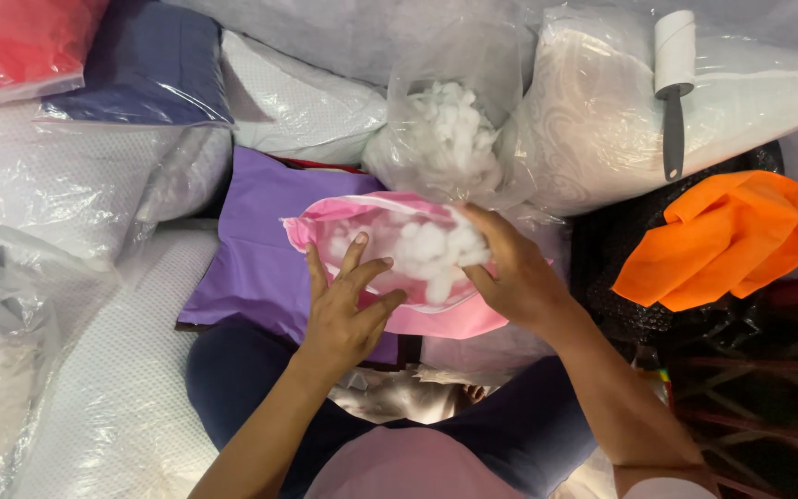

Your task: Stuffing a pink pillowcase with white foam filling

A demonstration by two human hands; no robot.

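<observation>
A pink pillow cover (445,319) lies open on my lap, with white fibre filling (422,249) showing in its mouth. My left hand (348,310) rests on the near edge of the opening, fingers spread and touching the cover. My right hand (510,273) is at the right side of the opening, its fingers closed on a clump of the white filling. Just beyond stands a clear plastic bag (450,129) holding more white filling.
A purple cushion (260,249) lies under the pink cover. Plastic-wrapped white pillows (66,185) crowd the left and back. A lint roller (673,83) rests on a wrapped white pillow (593,129) at right, above an orange cloth (722,240).
</observation>
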